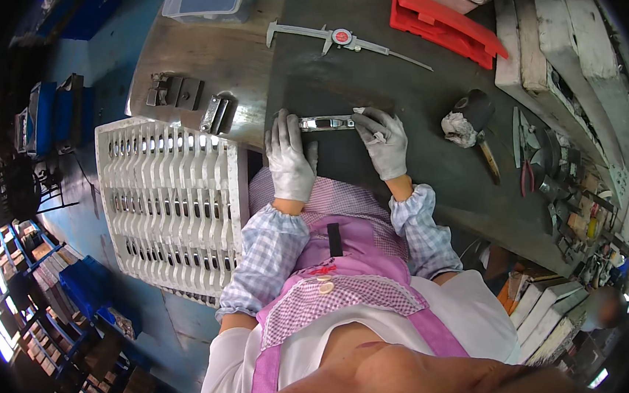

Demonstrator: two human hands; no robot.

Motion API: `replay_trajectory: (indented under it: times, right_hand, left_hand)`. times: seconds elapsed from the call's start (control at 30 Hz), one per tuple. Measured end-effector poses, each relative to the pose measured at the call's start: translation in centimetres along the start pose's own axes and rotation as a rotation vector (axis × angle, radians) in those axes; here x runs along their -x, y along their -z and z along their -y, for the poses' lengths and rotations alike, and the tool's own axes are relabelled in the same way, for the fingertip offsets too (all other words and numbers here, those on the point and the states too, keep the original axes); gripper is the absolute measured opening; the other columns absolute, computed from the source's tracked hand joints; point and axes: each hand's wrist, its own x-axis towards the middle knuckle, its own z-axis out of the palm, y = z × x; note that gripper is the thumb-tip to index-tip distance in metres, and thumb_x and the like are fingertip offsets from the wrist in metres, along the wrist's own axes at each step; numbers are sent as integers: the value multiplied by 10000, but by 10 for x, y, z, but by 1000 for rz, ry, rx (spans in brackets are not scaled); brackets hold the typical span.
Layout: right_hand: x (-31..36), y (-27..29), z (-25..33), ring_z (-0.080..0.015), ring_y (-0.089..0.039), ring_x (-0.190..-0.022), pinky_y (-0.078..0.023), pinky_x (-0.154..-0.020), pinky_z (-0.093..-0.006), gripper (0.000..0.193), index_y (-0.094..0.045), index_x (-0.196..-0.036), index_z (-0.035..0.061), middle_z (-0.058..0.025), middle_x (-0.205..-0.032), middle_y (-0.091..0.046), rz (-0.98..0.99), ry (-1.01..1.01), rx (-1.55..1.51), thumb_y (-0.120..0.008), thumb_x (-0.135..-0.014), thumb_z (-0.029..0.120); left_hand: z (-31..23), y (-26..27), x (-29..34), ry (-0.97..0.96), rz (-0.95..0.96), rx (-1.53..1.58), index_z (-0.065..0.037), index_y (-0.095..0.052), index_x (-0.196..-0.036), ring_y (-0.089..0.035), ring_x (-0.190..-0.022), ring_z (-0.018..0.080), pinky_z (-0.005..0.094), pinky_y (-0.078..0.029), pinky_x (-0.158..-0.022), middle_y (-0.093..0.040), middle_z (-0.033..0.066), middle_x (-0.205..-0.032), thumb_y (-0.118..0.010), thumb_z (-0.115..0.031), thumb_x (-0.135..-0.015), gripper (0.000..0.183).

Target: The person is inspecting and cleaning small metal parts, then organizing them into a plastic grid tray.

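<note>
A narrow, shiny metal part [327,123] lies lengthwise on the dark bench top between my two hands. Both hands wear white gloves with greyed fingertips. My left hand [291,158] is open, its fingers stretched out and lying beside the part's left end, the thumb apart. At the other end, my right hand [384,143] has its fingers bent and closed on the part's right tip. Just left of my left hand, a small metal block fixture [215,114] sits on the bench, with another dark metal fixture [175,91] beyond it.
Left of me stands a white slotted rack [237,195] holding rows of shiny parts. A dial caliper [342,37] and red plastic case [445,27] lie at the back, near a clear plastic box [212,16]. A mallet [474,114] and red-handled pliers [526,178] lie right.
</note>
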Motion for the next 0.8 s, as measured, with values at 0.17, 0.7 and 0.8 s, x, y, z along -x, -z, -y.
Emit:
replay_trajectory:
  times: [0.17,0.7,0.8]
  right_hand:
    - [-2,17,24,-293,-649,-1064,-465,-948,-426,325,-711,-1204,120,-62,-1209,-682,128,169,228,-702,-893,214]
    - [35,-63,132,-226,-666,-1053,-524,-903,-315,424,-631,-1271,38,-106,-1190,-668,728,218,-313,-616,-850,-15]
    - [50,-65,116,-173,-632,-1017,-514,-900,-293,468,-596,-1325,27,-92,-1211,-652,933,-47,-203,-619,-859,-9]
  left_hand:
    - [-2,-2,1,12,-7,-17,9,-353,-1466,-399,-1379,406,520,-318,-1158,-380,225,-1517,-646,-196,-882,685]
    - [79,130,98,347,-50,603,-47,-668,-1248,-672,-1017,343,415,-540,-901,-692,187,-1087,-673,-200,-913,369]
    - [194,197,173,785,-42,-6,-69,-716,-1165,-718,-932,294,374,-572,-849,-728,186,-1029,-654,-155,-920,267]
